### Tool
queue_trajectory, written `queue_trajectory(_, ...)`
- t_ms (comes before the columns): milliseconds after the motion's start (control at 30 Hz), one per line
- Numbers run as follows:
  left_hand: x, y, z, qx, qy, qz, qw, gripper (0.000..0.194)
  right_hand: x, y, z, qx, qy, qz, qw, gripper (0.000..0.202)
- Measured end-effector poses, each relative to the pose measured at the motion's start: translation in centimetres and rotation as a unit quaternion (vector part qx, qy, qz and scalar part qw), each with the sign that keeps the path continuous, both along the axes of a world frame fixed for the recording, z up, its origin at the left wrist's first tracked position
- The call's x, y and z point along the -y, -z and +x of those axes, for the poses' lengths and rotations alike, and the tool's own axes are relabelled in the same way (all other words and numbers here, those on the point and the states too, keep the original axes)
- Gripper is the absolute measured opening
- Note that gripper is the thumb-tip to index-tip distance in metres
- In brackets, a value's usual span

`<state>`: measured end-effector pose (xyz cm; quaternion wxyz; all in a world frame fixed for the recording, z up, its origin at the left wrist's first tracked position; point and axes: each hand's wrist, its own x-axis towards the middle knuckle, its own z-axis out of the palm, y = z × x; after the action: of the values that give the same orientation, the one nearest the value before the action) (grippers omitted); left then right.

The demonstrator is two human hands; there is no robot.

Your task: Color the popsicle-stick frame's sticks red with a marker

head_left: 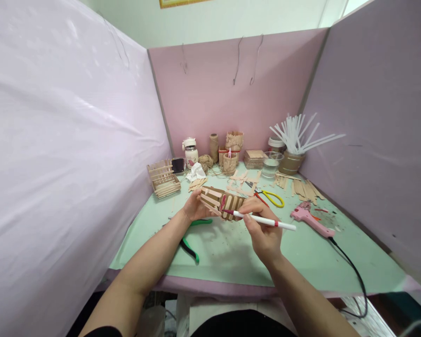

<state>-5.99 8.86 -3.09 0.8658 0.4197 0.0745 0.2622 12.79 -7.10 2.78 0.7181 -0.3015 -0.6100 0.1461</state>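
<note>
My left hand [193, 206] grips the left end of a small craft piece [215, 197] made of brown card with pale wooden sticks on it, held a little above the table. Between the fingers and thumb of my right hand [264, 227] is a white marker [266, 221] with a red band. Its dark red tip meets the craft piece near the middle, beside a patch of red-pink colour on one stick. My right fingers also lie close to the piece's right end. Part of the craft piece is hidden behind both hands.
Green-handled pliers [189, 248] lie by my left forearm. Yellow-handled scissors [273, 199] and a pink glue gun [314, 222] with a black cord are on the right. Farther back stand a stick basket [163, 185], a water cup [272, 164] and a pot [291, 163] of white glue sticks.
</note>
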Motion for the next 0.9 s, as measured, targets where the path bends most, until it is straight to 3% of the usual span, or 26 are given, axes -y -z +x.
queue_trajectory(167, 0.01, 0.1, -0.08, -0.003, 0.001, 0.001, 1.0, 0.067, 0.01, 0.07, 0.04, -0.006, 0.019, -0.013, 1.0, 0.01)
queue_trajectory(900, -0.21, 0.33, 0.0, 0.009, -0.001, 0.005, 1.0, 0.065, 0.03, -0.13, 0.04, 0.008, -0.004, 0.006, 1.0, 0.011)
